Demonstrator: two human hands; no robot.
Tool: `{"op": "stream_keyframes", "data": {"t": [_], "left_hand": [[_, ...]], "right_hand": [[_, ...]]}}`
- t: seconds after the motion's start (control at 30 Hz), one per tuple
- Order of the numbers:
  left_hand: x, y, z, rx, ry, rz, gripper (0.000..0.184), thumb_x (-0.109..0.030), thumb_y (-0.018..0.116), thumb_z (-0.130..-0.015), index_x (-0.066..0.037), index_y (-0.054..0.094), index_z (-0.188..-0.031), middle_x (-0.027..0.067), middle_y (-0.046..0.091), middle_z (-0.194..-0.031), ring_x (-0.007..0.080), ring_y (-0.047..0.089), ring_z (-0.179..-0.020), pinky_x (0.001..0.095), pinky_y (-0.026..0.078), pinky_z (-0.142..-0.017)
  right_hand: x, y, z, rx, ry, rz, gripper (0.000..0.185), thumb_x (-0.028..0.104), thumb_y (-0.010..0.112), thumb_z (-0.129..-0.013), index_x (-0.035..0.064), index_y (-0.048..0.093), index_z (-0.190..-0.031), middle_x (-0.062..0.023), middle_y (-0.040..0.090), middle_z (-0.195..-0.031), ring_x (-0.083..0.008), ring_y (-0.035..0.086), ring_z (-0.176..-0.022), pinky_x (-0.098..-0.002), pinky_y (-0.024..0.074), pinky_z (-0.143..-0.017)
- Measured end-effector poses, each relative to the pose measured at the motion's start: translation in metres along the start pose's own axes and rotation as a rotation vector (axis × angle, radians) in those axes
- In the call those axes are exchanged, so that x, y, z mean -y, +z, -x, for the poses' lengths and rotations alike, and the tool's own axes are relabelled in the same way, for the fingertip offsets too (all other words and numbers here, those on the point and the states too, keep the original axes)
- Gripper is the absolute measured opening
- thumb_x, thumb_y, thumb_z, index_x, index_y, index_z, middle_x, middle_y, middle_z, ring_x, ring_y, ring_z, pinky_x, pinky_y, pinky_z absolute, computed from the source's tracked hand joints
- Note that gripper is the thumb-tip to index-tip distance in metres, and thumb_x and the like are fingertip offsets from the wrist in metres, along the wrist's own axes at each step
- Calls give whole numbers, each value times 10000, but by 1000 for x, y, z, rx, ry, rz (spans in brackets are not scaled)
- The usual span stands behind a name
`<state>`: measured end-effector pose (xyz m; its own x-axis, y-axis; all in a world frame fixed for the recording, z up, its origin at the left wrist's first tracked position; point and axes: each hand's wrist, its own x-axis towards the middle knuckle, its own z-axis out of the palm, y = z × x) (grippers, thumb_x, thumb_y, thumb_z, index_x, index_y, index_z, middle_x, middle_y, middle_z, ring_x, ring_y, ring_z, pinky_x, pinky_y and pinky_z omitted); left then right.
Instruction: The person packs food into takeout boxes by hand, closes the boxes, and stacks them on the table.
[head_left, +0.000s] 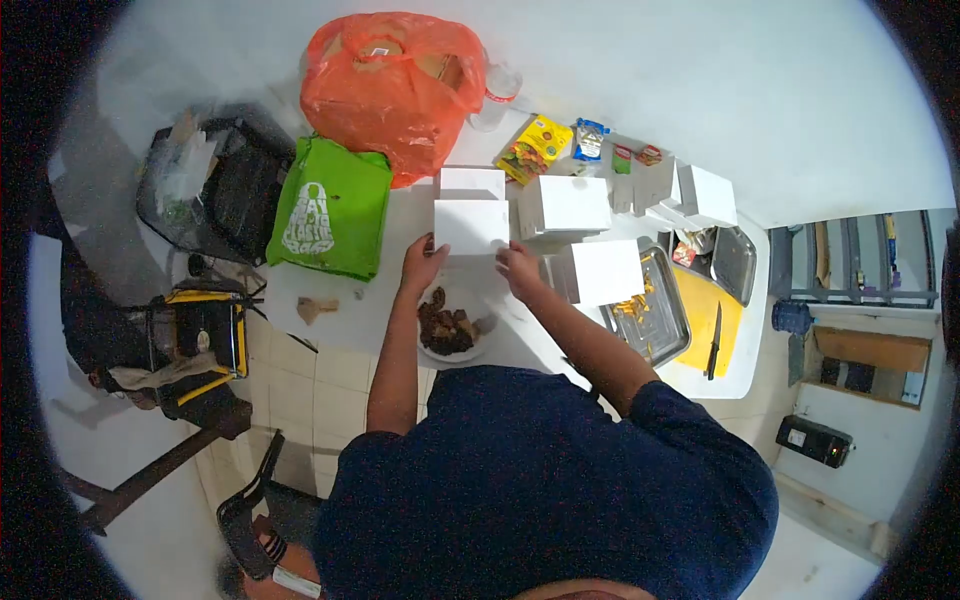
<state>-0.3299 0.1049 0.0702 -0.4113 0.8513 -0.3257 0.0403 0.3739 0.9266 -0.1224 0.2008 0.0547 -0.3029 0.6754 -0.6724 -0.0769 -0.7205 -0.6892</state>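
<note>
A white box stands near the middle of the table, with another white box right behind it. My left hand grips the front box at its lower left side, the thumb on the near face. At its lower right corner, my right hand closes on the same box with bent fingers. Just in front of me, between my forearms, dark brown chunks of food, seemingly cooked meat, lie on a white plate. More white boxes are close to my right hand.
A knife lies on a yellow cutting board, beside a metal tray with yellow-orange pieces. An orange plastic bag, green bag and yellow packet are at the back. A dark chair stands lower left.
</note>
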Motion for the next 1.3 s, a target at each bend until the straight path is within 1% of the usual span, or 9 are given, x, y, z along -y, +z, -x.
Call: {"op": "stream_keyframes", "data": {"t": [0.1, 0.2, 0.4, 0.5, 0.6, 0.8, 1.03, 1.13, 1.3], "left_hand": [[-4, 8, -21, -61, 78, 114, 423, -237, 671, -853, -10, 574, -1197, 124, 641, -1061, 236, 601, -987, 364, 471, -881], [-1, 12, -42, -151, 241, -210, 439, -281, 643, -863, -16, 565, -1204, 181, 630, -1089, 318, 590, -1028, 412, 445, -930], [36, 29, -97, -223, 125, -300, 477, -348, 585, -887, -15, 539, -1226, 227, 614, -1131, 385, 564, -1082, 455, 427, -947], [40, 28, -117, -174, 217, -50, 483, -364, 579, -890, -6, 551, -1212, 231, 620, -1127, 388, 580, -1052, 456, 439, -931], [40, 27, -133, -199, 277, -156, 476, -384, 582, -884, -8, 581, -1176, 220, 633, -1108, 381, 599, -1007, 442, 455, -896], [36, 19, -124, -40, 59, -91, 484, -423, 586, -875, -10, 612, -1126, 202, 643, -1087, 336, 615, -983, 427, 460, -849], [43, 27, -85, -123, 36, 65, 518, -429, 587, -890, -35, 586, -1228, 164, 642, -1145, 276, 607, -1043, 360, 441, -920], [5, 20, -38, -166, -76, 240, 555, -434, 594, -897, -39, 554, -1286, 145, 630, -1196, 244, 587, -1089, 337, 422, -951], [3, 18, -3, -372, 35, 191, 545, -414, 630, -890, -34, 569, -1276, 132, 629, -1185, 221, 579, -1077, 336, 434, -929]], "right_hand": [[7, 12, -25, -52, -38, -34, 449, 62, 583, -841, 87, 411, -1256, -84, 547, -1038, -228, 542, -968, -393, 470, -810], [18, 27, -43, -79, -58, -15, 489, 123, 548, -875, 102, 370, -1330, -90, 519, -1130, -244, 510, -1007, -411, 468, -825], [37, 42, -63, -71, -13, 135, 513, 327, 559, -913, 171, 378, -1367, -45, 474, -1246, -256, 461, -1084, -475, 437, -882], [41, 41, -74, -65, -8, 91, 489, 402, 562, -914, 181, 419, -1325, -30, 487, -1231, -250, 455, -1098, -484, 421, -899], [47, 39, -78, -44, 51, 95, 446, 418, 556, -921, 179, 446, -1280, -23, 508, -1213, -245, 471, -1094, -488, 412, -912], [39, 34, -75, -20, 61, 37, 417, 405, 551, -925, 171, 452, -1257, -24, 532, -1152, -246, 509, -1048, -474, 420, -910], [34, 34, -40, -97, 90, -100, 402, 389, 635, -852, 139, 547, -1154, -53, 547, -1126, -226, 513, -987, -405, 444, -836], [26, 32, -29, 117, 65, -65, 428, 387, 651, -839, 109, 546, -1147, -53, 535, -1120, -235, 515, -926, -375, 446, -790], [31, 40, 21, 33, 23, 43, 479, 387, 701, -844, 98, 436, -1119, -62, 511, -1036, -214, 518, -881, -403, 469, -771]]}}
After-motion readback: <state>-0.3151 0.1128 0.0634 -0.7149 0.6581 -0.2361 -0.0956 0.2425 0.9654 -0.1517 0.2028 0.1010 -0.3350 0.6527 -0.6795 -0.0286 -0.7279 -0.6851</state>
